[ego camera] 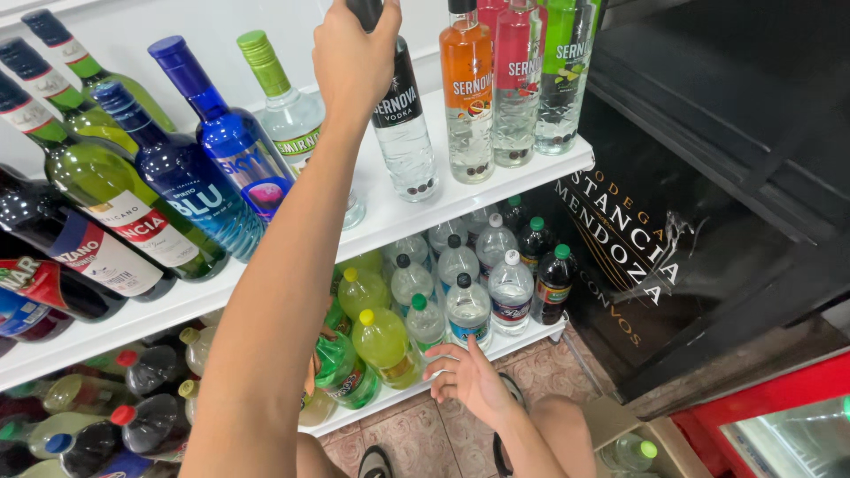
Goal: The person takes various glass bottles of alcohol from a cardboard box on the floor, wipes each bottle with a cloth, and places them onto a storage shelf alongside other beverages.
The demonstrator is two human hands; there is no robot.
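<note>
Bottle shelving in white, 2 tiers, seen from above by a crouching person.

Left hand: raised to the upper shelf, fingers wrapped tight around the black neck of a clear spirit bottle. Bottle base down on the shelf, long axis close to upright, neck tipped slightly toward the upper left of the view, black cap end up inside the fist. Black label band facing outward, clear glass below it.

Right hand: low, by the front edge of the lower shelf, fingers spread and loosely curled, holding nothing, fingertips just beside a small clear water bottle with a black cap. Contact with that bottle: cannot tell.

Upper shelf, right of the held bottle: 3 more spirit bottles in a row, orange-topped, pink-topped, green-topped, all upright. Left of it: a clear bottle with a green cap, 2 blue glass bottles, then green wine bottles and dark ones, all appearing to lean toward the upper left.

Lower shelf: plastic soft-drink bottles packed close, yellow-green ones, clear ones with white and black caps, dark cola bottles at the right end, more dark bottles with red caps further left.

Right side: black cabinet panel. Below: patterned tile floor, knees and shoes.
</note>
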